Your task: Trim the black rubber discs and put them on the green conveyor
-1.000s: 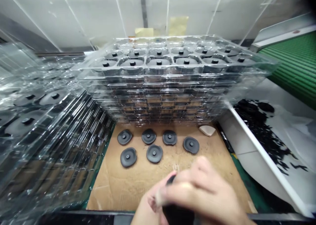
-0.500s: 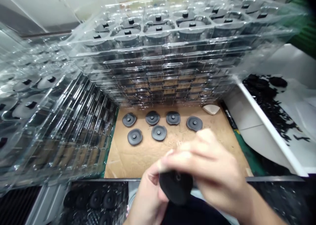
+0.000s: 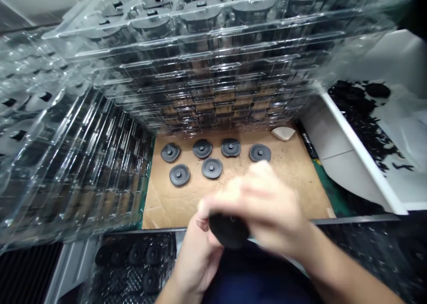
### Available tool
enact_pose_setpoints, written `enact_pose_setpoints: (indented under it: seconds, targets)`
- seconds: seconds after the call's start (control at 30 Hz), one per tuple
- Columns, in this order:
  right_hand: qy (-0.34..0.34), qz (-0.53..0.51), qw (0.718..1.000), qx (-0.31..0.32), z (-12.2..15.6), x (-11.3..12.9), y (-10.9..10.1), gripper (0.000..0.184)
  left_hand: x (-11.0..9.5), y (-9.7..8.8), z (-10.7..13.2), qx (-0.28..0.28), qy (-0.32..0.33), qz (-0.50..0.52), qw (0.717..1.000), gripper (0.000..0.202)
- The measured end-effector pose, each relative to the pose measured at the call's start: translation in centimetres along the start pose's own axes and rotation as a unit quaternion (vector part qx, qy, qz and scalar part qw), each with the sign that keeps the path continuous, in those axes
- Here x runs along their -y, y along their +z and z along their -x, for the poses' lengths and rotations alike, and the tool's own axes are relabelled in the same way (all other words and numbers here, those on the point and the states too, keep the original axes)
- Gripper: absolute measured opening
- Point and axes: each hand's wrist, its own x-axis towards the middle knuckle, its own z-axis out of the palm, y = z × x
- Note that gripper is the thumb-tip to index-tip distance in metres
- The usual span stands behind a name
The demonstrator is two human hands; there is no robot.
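Between my hands is a dark, round black disc (image 3: 228,232) with a small hub, tilted and held in front of my body. My left hand (image 3: 199,250) is closed on its left edge. Curled over the disc's upper right side, my right hand (image 3: 267,208) is smeared by motion. Its fingers look closed, but what is inside them is hidden. Beyond my hands, several similar grey-black discs with centre hubs, such as one loose disc (image 3: 212,168), lie in two loose rows on a cardboard sheet (image 3: 163,206).
Tall stacks of clear plastic trays (image 3: 213,50) holding discs rise behind and along the left (image 3: 83,161). At right, a white bin (image 3: 360,143) contains black scraps (image 3: 356,112). A pale wedge piece (image 3: 283,133) and a black pen-like tool (image 3: 307,140) lie nearby. Below left sits another disc tray (image 3: 133,268).
The view has tilted and shifted slightly, so the trays and cardboard sit higher in the picture. Both hands still hold close together around the disc, the right one blurred in both frames.
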Motion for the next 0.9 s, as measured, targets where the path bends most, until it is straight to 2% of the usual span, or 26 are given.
enact_pose_setpoints:
  seconds: [0.07,0.13,0.23,0.3,0.37,0.43,0.47,0.5,0.53,0.57,0.6,0.63,0.73,0.77,0.9]
  targets:
    - [0.130,0.000,0.991,-0.010,1.1,-2.0,0.2,0.022,-0.1,-0.1,-0.1,-0.005,-0.008,0.024,1.000,0.043]
    - [0.219,0.002,0.976,-0.010,3.3,-3.6,1.0,0.021,-0.1,-0.4,-0.2,-0.018,-0.008,0.060,0.998,0.047]
    - [0.239,-0.003,0.970,0.037,7.3,-4.7,2.7,0.018,0.0,-0.7,-0.4,-0.017,-0.006,0.091,0.996,0.054]
    - [0.246,0.001,0.968,0.051,8.9,-4.6,3.2,0.017,0.0,-0.9,-0.6,-0.004,-0.011,0.093,0.996,0.055]
    - [0.271,0.008,0.961,0.044,8.6,-3.8,2.5,0.016,0.1,-0.7,-0.7,0.003,-0.013,0.091,0.996,0.048]
    - [0.293,0.015,0.956,0.005,6.7,-2.2,1.1,0.019,0.2,-0.4,-0.8,0.008,-0.011,0.089,0.996,0.040]
    - [0.295,0.017,0.955,-0.015,5.4,-1.3,0.3,0.021,0.3,-0.2,-0.9,0.010,-0.010,0.087,0.996,0.038]
    - [0.275,0.023,0.959,-0.063,4.1,-0.2,-0.2,0.022,0.4,0.0,-0.8,0.013,-0.010,0.084,0.996,0.038]
    - [0.232,0.029,0.969,-0.084,3.0,0.8,-0.6,0.022,0.4,0.2,-0.8,0.016,-0.013,0.082,0.996,0.039]
    - [0.183,0.027,0.979,-0.080,2.0,1.7,-0.8,0.023,0.5,0.2,-0.8,0.022,-0.019,0.078,0.997,0.041]
    - [0.143,0.014,0.987,-0.070,1.4,2.3,-0.8,0.023,0.5,0.1,-0.8,0.026,-0.024,0.072,0.997,0.044]
    - [0.119,-0.007,0.992,-0.034,1.0,2.8,-0.7,0.023,0.5,-0.2,-0.8,0.027,-0.030,0.065,0.997,0.046]
    - [0.130,-0.072,0.985,0.085,0.6,2.9,0.0,0.021,0.4,-0.9,-0.7,-0.005,-0.027,0.042,0.999,0.049]
    - [0.139,-0.067,0.984,0.093,0.5,2.8,0.2,0.020,0.4,-1.0,-0.7,-0.016,-0.025,0.037,0.999,0.050]
    - [0.087,0.001,0.996,-0.008,0.6,2.5,0.4,0.024,-0.2,-0.3,-0.3,-0.006,-0.047,0.054,0.997,0.044]
